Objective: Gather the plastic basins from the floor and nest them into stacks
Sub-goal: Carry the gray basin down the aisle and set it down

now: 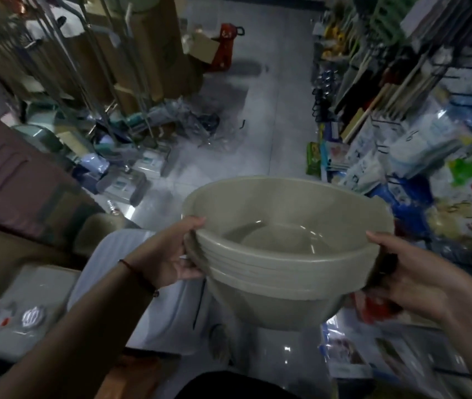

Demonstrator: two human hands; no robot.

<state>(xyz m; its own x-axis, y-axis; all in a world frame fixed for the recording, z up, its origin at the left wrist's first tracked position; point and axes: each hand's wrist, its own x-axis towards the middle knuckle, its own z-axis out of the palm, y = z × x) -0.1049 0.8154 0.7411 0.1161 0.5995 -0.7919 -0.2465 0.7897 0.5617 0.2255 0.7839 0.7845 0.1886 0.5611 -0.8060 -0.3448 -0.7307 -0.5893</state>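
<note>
The stack of beige basins (281,254) sits nested, mouths up, in mid-air between your hands and above the tiled floor (258,110). Your left hand (171,254) grips the left rims, thumb on top; your right hand (410,269) grips the right rims. Both hands are equally near; the stack's axis is roughly vertical, tipped slightly toward you.

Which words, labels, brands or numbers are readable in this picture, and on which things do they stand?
None can be read.
Basins: no print visible.
Packets on the right shelves: print too blurred to read.
Boxes on the floor at left: labels too blurred to read.
</note>
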